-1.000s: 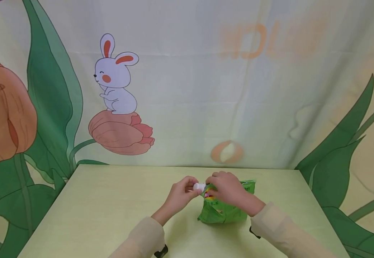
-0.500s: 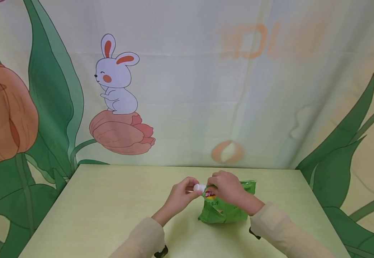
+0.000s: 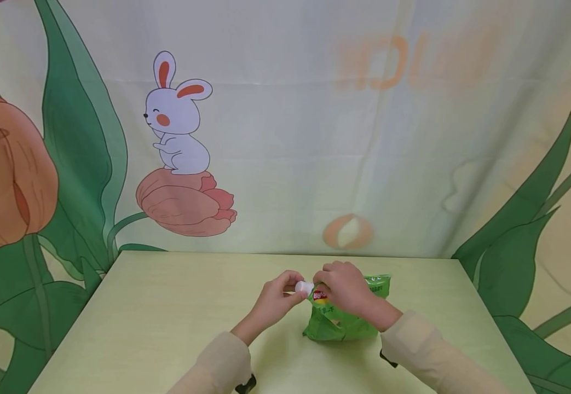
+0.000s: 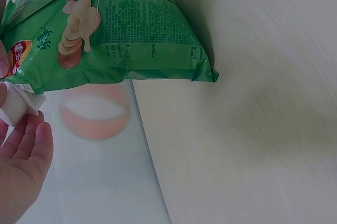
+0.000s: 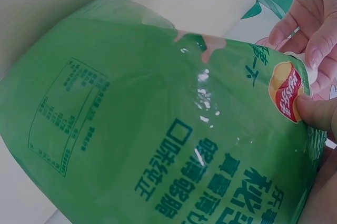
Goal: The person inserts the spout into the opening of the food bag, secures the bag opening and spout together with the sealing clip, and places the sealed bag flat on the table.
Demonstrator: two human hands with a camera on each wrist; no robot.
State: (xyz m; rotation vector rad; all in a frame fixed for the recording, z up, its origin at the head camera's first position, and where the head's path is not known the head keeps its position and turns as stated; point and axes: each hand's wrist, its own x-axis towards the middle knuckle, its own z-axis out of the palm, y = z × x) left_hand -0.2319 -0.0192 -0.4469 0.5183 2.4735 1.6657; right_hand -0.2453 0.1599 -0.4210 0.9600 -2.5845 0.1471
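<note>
A green Lay's chip bag (image 3: 341, 325) stands on the table, its printed side also filling much of the right wrist view. My right hand (image 3: 346, 287) grips the bag along its top edge, the thumb (image 5: 316, 111) pressing beside the red and yellow logo. At the bag's upper left corner is a small white cap-like piece (image 3: 304, 287); its exact kind is unclear. My left hand (image 3: 275, 298) pinches this white piece between thumb and fingers, and in the left wrist view it (image 4: 18, 107) touches the bag's corner. The right fingertips are partly hidden behind the bag.
The pale table (image 3: 167, 312) extends to both sides of the bag. Behind its far edge hangs a curtain (image 3: 275, 137) printed with a rabbit, tulips and leaves. Dark straps (image 3: 246, 384) show under the beige sleeves.
Both hands keep their hold at the bag's corner. The right fingers have shifted slightly, uncovering more of the logo than one second ago. The bag stays in nearly the same place.
</note>
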